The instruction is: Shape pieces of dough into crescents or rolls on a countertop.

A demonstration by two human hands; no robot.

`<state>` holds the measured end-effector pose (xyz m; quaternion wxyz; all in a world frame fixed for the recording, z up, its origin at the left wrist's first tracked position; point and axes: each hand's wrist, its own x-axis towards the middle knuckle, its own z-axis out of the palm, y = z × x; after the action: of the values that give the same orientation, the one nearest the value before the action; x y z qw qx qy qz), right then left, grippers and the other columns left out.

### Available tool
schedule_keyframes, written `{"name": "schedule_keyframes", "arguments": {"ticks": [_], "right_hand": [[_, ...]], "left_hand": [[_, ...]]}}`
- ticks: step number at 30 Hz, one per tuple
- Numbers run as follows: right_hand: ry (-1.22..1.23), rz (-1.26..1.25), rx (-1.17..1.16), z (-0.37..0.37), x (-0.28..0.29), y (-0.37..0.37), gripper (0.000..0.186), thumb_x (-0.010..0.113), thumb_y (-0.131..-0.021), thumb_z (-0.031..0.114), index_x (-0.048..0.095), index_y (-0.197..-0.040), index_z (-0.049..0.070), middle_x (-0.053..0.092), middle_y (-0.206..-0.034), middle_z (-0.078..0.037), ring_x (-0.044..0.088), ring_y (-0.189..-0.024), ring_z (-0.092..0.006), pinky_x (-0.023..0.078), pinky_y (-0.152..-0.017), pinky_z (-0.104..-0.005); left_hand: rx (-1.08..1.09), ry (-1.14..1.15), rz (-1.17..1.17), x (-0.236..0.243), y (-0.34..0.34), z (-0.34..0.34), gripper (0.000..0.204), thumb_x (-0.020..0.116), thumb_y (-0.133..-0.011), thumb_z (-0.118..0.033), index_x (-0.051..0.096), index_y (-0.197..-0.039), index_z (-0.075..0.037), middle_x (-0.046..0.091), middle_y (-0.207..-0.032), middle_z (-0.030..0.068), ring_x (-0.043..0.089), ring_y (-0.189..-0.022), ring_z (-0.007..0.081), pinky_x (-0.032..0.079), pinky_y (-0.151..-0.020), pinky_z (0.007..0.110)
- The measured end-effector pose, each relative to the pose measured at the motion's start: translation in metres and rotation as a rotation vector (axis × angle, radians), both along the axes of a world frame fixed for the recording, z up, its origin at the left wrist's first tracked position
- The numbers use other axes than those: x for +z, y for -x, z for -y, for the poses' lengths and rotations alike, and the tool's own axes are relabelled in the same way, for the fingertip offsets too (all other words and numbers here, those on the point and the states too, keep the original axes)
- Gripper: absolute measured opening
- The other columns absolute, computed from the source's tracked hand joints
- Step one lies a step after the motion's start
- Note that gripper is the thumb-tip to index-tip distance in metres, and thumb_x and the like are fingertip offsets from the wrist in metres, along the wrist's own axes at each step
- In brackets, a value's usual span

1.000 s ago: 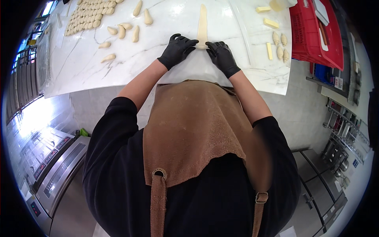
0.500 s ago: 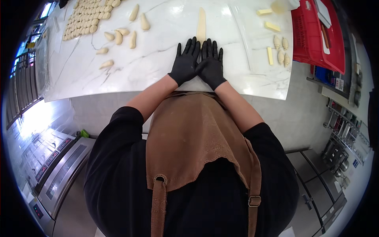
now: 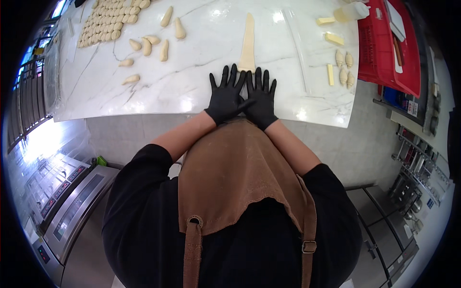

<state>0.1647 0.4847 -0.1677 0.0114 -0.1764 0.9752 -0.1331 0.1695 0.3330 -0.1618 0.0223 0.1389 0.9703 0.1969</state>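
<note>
A long, flat strip of pale dough [image 3: 248,45] lies on the white marble-patterned table [image 3: 192,91], narrow at its far end and wider at the near end. Just at that near end, my left hand [image 3: 224,98] and my right hand [image 3: 260,98], both in black gloves, are side by side with fingers stretched out and spread. The fingertips come close to the dough's near edge; whether they touch it I cannot tell. My thumbs overlap, and neither hand holds anything.
To the left lie several teardrop-shaped dough pieces [image 3: 180,29] and a block of packed dough pieces [image 3: 101,28]. A clear rod-like strip [image 3: 298,50], yellow sticks [image 3: 334,39], small ridged dough rolls [image 3: 343,77] and a squeeze bottle [image 3: 353,12] are at right, beside a red crate [image 3: 379,62].
Both hands have drawn back toward me along the dough, uncovering its wide near end. Their fingers are more spread than before.
</note>
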Motion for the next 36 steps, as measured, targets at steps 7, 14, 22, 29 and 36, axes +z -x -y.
{"name": "schedule_keyframes", "arguments": {"ticks": [7, 14, 22, 29, 36], "right_hand": [[-0.026, 0.030, 0.043, -0.009, 0.007, 0.005, 0.089, 0.051, -0.092, 0.060, 0.029, -0.163, 0.011, 0.020, -0.168, -0.027, 0.014, -0.155, -0.0504, 0.008, -0.118, -0.0717], [0.100, 0.040, 0.019, -0.020, 0.005, -0.042, 0.088, 0.053, -0.092, 0.059, 0.033, -0.162, 0.011, 0.021, -0.168, -0.026, 0.015, -0.155, -0.0500, 0.008, -0.119, -0.0717], [0.048, 0.012, 0.015, 0.003, 0.003, -0.008, 0.086, 0.051, -0.093, 0.057, 0.032, -0.162, 0.009, 0.020, -0.169, -0.026, 0.015, -0.155, -0.0489, 0.007, -0.119, -0.0711], [0.012, 0.065, -0.020, 0.004, 0.003, -0.021, 0.085, 0.049, -0.093, 0.054, 0.030, -0.163, 0.009, 0.021, -0.168, -0.026, 0.016, -0.155, -0.0486, 0.007, -0.119, -0.0709], [-0.143, -0.006, -0.046, 0.008, 0.004, 0.005, 0.087, 0.049, -0.092, 0.056, 0.030, -0.163, 0.008, 0.023, -0.168, -0.026, 0.017, -0.155, -0.0491, 0.010, -0.118, -0.0718]], "left_hand": [[0.026, 0.070, 0.045, 0.016, -0.008, -0.002, 0.095, 0.048, -0.091, -0.075, 0.032, -0.163, -0.015, 0.021, -0.167, 0.0292, 0.016, -0.154, 0.0524, 0.007, -0.107, 0.084], [-0.053, -0.045, -0.032, 0.014, -0.039, 0.013, 0.096, 0.050, -0.091, -0.072, 0.030, -0.163, -0.011, 0.019, -0.169, 0.0259, 0.015, -0.154, 0.0531, 0.005, -0.112, 0.080], [-0.108, -0.114, 0.001, 0.002, 0.008, 0.009, 0.096, 0.048, -0.091, -0.073, 0.034, -0.161, -0.008, 0.024, -0.168, 0.0226, 0.017, -0.154, 0.0505, 0.005, -0.112, 0.080], [-0.037, 0.027, 0.042, 0.003, -0.010, 0.001, 0.096, 0.045, -0.091, -0.077, 0.037, -0.160, -0.010, 0.028, -0.167, 0.0224, 0.020, -0.153, 0.0514, 0.007, -0.108, 0.084], [0.032, 0.042, 0.035, 0.007, 0.017, -0.002, 0.094, 0.046, -0.092, -0.075, 0.032, -0.162, -0.014, 0.022, -0.169, 0.0234, 0.014, -0.154, 0.0533, 0.006, -0.106, 0.085]]}}
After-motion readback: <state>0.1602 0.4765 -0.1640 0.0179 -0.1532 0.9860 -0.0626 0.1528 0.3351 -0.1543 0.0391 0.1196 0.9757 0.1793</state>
